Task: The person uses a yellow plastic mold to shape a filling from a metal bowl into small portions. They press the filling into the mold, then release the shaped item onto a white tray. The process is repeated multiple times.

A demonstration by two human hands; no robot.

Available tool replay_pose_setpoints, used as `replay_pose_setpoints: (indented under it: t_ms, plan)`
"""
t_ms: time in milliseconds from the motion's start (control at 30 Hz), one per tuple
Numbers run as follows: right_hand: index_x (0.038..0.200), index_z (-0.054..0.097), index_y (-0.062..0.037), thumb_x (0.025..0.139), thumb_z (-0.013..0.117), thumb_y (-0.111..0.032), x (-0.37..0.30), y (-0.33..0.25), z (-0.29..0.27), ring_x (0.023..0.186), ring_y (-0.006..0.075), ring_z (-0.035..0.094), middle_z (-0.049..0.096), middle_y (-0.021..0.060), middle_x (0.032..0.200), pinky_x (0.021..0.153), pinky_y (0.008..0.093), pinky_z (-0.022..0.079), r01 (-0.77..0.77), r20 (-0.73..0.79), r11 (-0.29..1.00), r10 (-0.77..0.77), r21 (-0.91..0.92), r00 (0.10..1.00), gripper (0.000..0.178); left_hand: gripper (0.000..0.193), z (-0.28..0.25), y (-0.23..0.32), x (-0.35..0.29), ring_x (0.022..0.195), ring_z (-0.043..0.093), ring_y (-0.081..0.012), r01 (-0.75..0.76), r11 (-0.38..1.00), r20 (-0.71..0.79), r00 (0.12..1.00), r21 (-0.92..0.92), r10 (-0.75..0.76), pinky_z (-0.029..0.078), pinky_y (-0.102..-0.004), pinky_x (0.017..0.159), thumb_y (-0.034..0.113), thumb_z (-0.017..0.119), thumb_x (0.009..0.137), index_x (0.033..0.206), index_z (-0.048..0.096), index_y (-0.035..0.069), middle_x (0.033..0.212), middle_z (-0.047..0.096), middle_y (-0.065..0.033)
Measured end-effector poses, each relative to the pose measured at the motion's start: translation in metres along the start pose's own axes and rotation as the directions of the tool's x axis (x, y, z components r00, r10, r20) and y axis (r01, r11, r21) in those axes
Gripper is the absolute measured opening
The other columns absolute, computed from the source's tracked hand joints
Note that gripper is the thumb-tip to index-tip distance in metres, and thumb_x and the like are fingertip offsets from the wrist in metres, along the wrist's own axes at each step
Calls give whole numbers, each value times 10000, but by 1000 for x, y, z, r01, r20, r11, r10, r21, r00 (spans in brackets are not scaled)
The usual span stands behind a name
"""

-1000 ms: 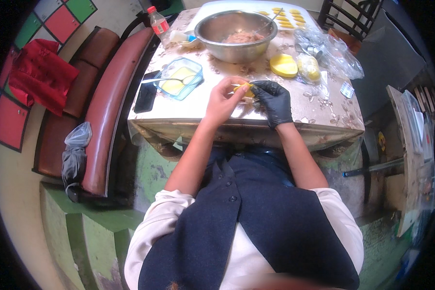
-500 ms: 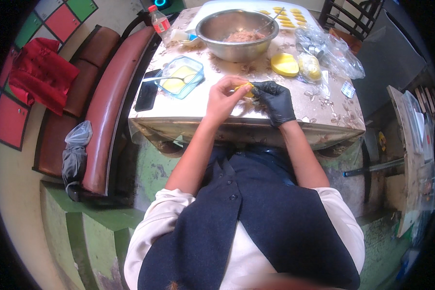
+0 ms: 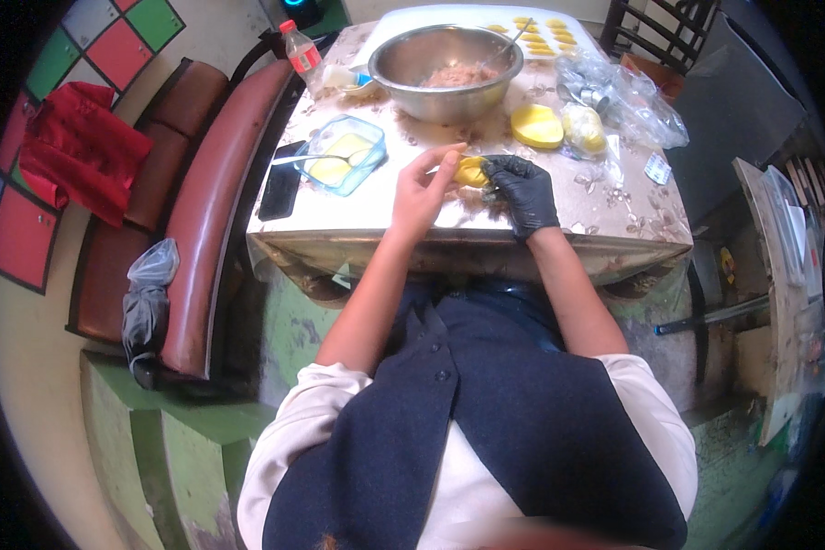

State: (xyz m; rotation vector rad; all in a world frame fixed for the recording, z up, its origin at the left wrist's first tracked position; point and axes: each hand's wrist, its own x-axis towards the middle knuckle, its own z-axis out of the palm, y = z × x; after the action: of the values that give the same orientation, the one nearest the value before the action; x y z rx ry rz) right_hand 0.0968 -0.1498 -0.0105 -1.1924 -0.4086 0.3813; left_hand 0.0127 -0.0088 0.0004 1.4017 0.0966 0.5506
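Observation:
A yellow dumpling [image 3: 472, 172] is held above the table's near edge in the fingers of my right hand [image 3: 525, 197], which wears a black glove. Bare, my left hand [image 3: 422, 192] is close against the dumpling's left side, thumb and fingers apart. Ahead stands a steel bowl [image 3: 445, 105] with minced meat [image 3: 458, 75] and a utensil in it. Right of the bowl lies a stack of round yellow wrappers [image 3: 536, 126], beside a plastic-wrapped yellow lump [image 3: 584, 128]. To the left, a glass container [image 3: 373, 165] holds something yellow and a spoon [image 3: 293, 159].
Several shaped yellow pieces [image 3: 536, 41] sit on a white tray [image 3: 403, 26] at the back. Crumpled clear plastic [image 3: 646, 101] lies at the right. A red-capped bottle [image 3: 300, 50] and a dark phone [image 3: 280, 188] are at the left, near a red-brown bench [image 3: 215, 202].
My left fingers have loosened and drawn slightly left from the dumpling, so more of it shows. My right hand stays around its right side.

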Motion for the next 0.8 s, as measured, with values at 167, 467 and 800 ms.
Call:
replay_pose_setpoints:
  t_ms: [167,467,800]
  plan:
    - [968,681,3,860,677,-104,1,-3,-1,480,125,559,637,62,740,354,252,397,-65,-53,998,65,5,996,152,284,-2,0,0,922,661,-197,-11,999,54,998,31,9,562,-291,783,149,617,928,1127,606,-53,1050,647,-131]
    - [953,671,-18,839,716,-150,-2,-6,1,495,95,555,645,50,749,374,232,416,-66,10,997,67,-42,998,180,220,-4,-6,0,867,658,-170,2,1000,19,1000,-20,-2,563,-287,771,118,631,916,1043,621,-61,1002,655,-116]
    - [943,680,-10,813,756,-169,-3,-2,2,531,68,545,669,46,769,432,225,428,-3,-3,994,3,-106,1000,219,215,-2,-2,-2,829,653,-134,2,999,39,999,-33,-1,547,-254,706,116,661,896,1035,656,-49,944,681,-100]
